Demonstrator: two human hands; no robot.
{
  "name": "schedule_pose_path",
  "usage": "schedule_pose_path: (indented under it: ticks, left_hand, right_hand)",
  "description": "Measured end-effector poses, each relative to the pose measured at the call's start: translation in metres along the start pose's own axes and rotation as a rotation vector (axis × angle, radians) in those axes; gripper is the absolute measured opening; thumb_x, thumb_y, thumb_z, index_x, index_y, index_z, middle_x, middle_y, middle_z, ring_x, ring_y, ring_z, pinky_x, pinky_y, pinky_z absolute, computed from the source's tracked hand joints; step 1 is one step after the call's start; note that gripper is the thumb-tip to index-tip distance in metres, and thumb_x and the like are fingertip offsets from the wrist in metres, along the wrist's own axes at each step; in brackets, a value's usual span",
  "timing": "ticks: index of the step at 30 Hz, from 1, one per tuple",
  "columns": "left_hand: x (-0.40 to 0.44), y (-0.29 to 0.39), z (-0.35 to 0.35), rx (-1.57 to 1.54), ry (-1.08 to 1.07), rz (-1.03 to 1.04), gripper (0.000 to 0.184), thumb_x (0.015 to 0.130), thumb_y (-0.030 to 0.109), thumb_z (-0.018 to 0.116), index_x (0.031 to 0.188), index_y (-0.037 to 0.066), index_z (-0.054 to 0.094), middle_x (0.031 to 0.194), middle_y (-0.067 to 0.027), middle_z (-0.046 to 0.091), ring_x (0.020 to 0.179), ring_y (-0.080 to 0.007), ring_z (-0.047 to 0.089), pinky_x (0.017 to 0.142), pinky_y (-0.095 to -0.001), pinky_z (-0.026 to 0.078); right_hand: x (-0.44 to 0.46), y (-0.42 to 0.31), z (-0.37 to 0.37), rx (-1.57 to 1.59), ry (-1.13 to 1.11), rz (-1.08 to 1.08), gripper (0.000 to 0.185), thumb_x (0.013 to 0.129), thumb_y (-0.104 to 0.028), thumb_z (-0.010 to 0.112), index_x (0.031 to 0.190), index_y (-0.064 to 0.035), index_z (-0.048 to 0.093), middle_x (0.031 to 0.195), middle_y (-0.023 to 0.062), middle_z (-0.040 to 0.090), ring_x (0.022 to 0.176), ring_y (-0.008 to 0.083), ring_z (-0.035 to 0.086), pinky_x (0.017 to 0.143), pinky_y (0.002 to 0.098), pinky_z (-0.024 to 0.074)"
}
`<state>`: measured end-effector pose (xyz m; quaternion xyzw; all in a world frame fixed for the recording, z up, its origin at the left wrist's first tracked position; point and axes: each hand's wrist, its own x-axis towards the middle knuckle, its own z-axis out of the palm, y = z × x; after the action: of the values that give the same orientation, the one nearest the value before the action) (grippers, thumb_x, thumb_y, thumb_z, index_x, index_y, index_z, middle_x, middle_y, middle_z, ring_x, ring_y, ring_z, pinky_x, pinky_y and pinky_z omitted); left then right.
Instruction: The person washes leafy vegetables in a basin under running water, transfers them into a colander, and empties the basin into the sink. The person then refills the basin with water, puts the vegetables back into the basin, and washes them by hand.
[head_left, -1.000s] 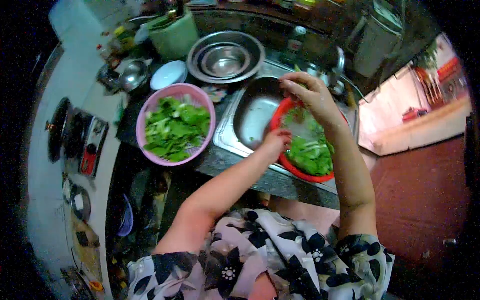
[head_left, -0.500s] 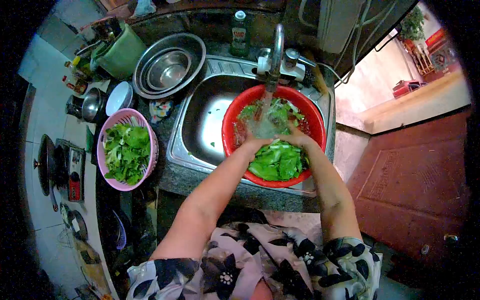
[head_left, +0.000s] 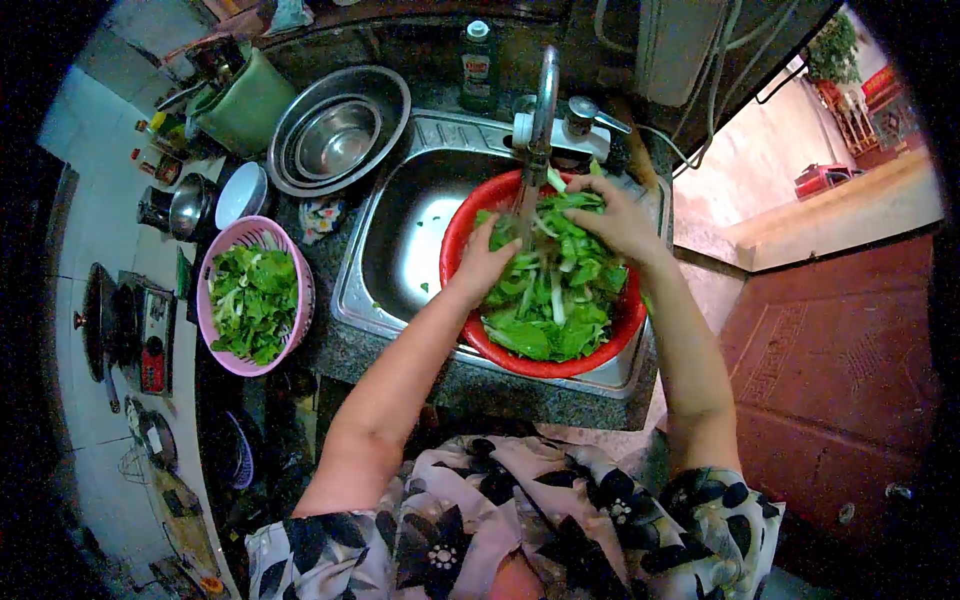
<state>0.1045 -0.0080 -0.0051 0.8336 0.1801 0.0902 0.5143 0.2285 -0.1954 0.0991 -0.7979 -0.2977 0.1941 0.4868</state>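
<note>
Leafy greens (head_left: 555,310) with pale stems fill a red plastic basin (head_left: 463,222) standing in the right part of the sink. Water runs onto them from the tap (head_left: 543,110). At the basin's left side, my left hand (head_left: 487,262) is open against the leaves, thumb and fingers apart. My right hand (head_left: 622,222) is closed on some greens at the upper right, with leaves and a pale stem showing between thumb and fingers. More cut greens (head_left: 255,290) lie in a pink plastic basket (head_left: 301,330) on the counter to the left.
The steel sink (head_left: 400,270) has a few leaf scraps on its floor. Nested metal bowls (head_left: 375,85), a white bowl (head_left: 240,195) and a green bottle (head_left: 478,75) stand around it. A reddish-brown door (head_left: 820,370) is at the right.
My hands have moved apart and up from the middle of the basin, the right one further. The greens, bunched near the front before, are now spread loosely across the basin.
</note>
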Motion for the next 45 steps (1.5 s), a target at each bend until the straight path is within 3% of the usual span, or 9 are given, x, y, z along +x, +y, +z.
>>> schedule_pose_path:
  ticks: [3,6,12,17,25,32,36,39,45]
  left_hand:
    - [-0.008,-0.017,0.0,0.203,0.011,0.126,0.04,0.084,0.021,0.056,0.117,0.002,0.049,0.113,-0.0207,0.053,0.108,-0.0358,0.05,0.093,-0.0414,0.038]
    - [-0.021,-0.011,-0.009,0.175,-0.049,0.058,0.03,0.084,0.018,0.054,0.107,0.0,0.056,0.111,-0.0206,0.054,0.104,-0.0366,0.05,0.092,-0.0418,0.038]
    - [-0.04,-0.002,-0.024,0.342,-0.299,0.269,0.032,0.077,0.019,0.061,0.106,0.004,0.058,0.111,-0.0189,0.054,0.107,-0.0351,0.049,0.089,-0.0425,0.042]
    - [-0.05,-0.003,-0.011,0.798,-0.75,0.166,0.035,0.073,0.016,0.061,0.108,0.01,0.06,0.103,-0.0146,0.057,0.1,-0.0343,0.054,0.087,-0.0426,0.045]
    - [-0.043,0.001,-0.01,0.338,-0.112,0.119,0.031,0.071,0.009,0.062,0.101,0.006,0.061,0.111,-0.0189,0.052,0.103,-0.0366,0.049,0.09,-0.0423,0.04]
    - [-0.043,0.02,0.005,0.562,-0.035,0.159,0.062,0.07,0.017,0.068,0.126,0.006,0.044,0.126,-0.0224,0.041,0.119,-0.0396,0.036,0.1,-0.0449,0.031]
    - [-0.035,-0.019,0.016,0.345,-0.14,0.038,0.072,0.071,0.02,0.067,0.133,0.003,0.033,0.128,-0.0226,0.04,0.119,-0.0397,0.036,0.1,-0.0457,0.031]
    - [-0.036,-0.012,0.014,0.366,-0.277,-0.11,0.074,0.071,0.02,0.066,0.134,0.003,0.031,0.129,-0.0231,0.039,0.121,-0.0398,0.033,0.099,-0.0468,0.032]
    - [-0.04,0.01,0.004,0.509,-0.063,-0.075,0.068,0.071,0.021,0.066,0.13,0.004,0.037,0.133,-0.023,0.032,0.126,-0.04,0.024,0.099,-0.0499,0.031]
  right_hand:
    - [0.001,0.059,0.043,-0.383,0.08,-0.122,0.057,0.078,-0.033,0.067,0.125,-0.0093,0.046,0.118,0.0145,0.052,0.113,0.0272,0.048,0.095,0.0373,0.0381]
    - [-0.033,0.044,0.07,-0.925,-0.441,0.068,0.071,0.073,-0.047,0.066,0.132,-0.0175,0.039,0.143,0.0122,0.023,0.128,0.0398,0.023,0.1,0.0539,0.029]
    - [-0.019,0.086,0.085,-0.84,-0.314,0.273,0.072,0.072,-0.04,0.067,0.135,-0.0249,0.035,0.148,0.0128,0.007,0.133,0.0404,0.014,0.102,0.0591,0.0239]
    - [-0.019,0.054,0.039,-0.773,-0.688,-0.049,0.054,0.072,-0.028,0.065,0.123,-0.0184,0.053,0.144,0.0156,0.023,0.126,0.0374,0.033,0.103,0.0434,0.0336]
    - [-0.004,-0.002,-0.023,-0.525,-0.264,-0.053,0.024,0.085,-0.017,0.058,0.103,-0.0021,0.061,0.092,0.0108,0.065,0.083,0.0213,0.061,0.075,0.0321,0.0471]
    - [0.007,0.017,-0.04,-0.392,-0.007,-0.052,0.023,0.086,-0.017,0.057,0.104,-0.002,0.061,0.089,0.0083,0.064,0.083,0.0152,0.059,0.076,0.0288,0.0463]
    - [0.023,-0.011,-0.059,-0.321,0.371,-0.112,0.043,0.081,-0.035,0.06,0.112,-0.0055,0.058,0.099,0.0159,0.063,0.085,0.031,0.062,0.083,0.0411,0.0468]
    - [0.047,-0.017,-0.062,-0.866,0.478,-0.06,0.051,0.079,-0.028,0.063,0.119,-0.0014,0.048,0.111,0.0167,0.057,0.093,0.0291,0.06,0.079,0.0353,0.0474]
    - [0.037,-0.048,-0.035,-0.985,0.099,0.115,0.053,0.077,-0.04,0.063,0.115,-0.0055,0.051,0.108,0.0183,0.057,0.094,0.0359,0.057,0.079,0.0415,0.0465]
